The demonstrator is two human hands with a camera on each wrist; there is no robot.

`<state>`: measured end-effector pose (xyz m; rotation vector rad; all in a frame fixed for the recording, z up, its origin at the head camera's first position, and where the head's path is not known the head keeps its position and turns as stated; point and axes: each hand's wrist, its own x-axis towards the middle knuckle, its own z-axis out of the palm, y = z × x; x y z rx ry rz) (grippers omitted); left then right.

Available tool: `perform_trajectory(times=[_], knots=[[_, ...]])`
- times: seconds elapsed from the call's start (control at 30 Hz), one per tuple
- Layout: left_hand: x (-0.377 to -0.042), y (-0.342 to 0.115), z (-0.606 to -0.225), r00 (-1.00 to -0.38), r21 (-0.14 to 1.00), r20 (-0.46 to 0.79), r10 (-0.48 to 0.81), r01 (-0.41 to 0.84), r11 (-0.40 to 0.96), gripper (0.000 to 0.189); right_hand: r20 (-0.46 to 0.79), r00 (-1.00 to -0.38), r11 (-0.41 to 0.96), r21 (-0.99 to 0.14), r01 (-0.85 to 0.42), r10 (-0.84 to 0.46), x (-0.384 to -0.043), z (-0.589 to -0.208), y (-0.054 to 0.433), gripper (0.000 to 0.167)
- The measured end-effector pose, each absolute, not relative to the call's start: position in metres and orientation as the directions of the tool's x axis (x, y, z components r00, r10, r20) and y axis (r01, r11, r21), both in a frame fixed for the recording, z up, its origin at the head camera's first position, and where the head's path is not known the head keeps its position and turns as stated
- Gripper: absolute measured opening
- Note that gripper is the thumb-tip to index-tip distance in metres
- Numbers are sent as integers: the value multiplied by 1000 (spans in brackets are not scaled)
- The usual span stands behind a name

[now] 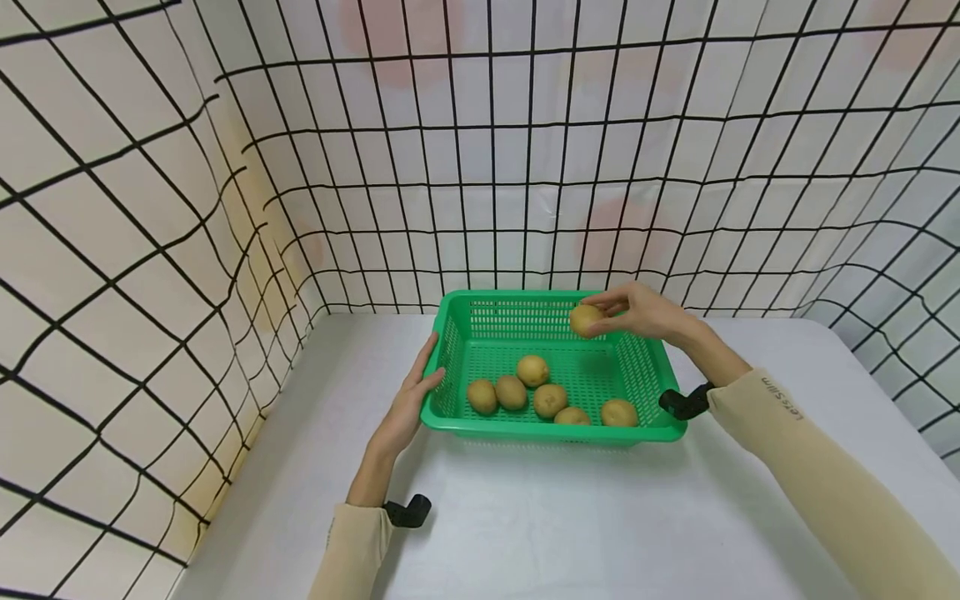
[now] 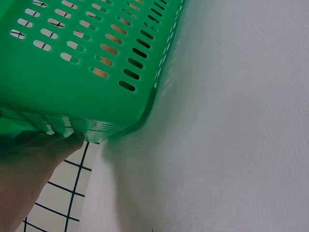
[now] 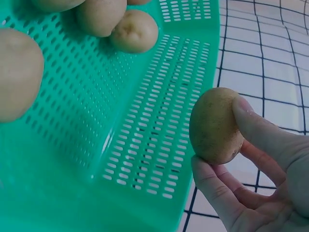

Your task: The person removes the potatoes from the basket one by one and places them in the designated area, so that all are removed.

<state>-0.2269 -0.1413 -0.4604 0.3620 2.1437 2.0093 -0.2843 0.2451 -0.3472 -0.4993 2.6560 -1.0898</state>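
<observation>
A green plastic basket (image 1: pixel 555 430) with slotted walls sits on the white table. Several potatoes (image 1: pixel 551 401) lie in it, mostly along its near side. My right hand (image 1: pixel 637 312) pinches one potato (image 3: pixel 216 125) between thumb and fingertips, held up over the basket's back right part. My left hand (image 1: pixel 405 408) rests against the basket's left side, its fingers fairly straight along the outside and the thumb at the rim. In the left wrist view, part of that hand (image 2: pixel 34 159) shows beside the basket's outer wall, the rest out of frame.
A black net (image 1: pixel 510 183) hangs in front of pale walls at the back and on both sides. White table surface (image 1: pixel 555 517) extends in front of the basket and to its left and right. Each wrist carries a small black camera (image 1: pixel 408 511).
</observation>
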Motion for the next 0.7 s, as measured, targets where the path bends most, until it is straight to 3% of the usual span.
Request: perform_trajectory(times=[0.7], knots=[[-227, -142, -462, -954, 997, 27, 299, 46, 56, 65, -60, -969, 757, -636, -149, -240, -269, -339, 314, 69]])
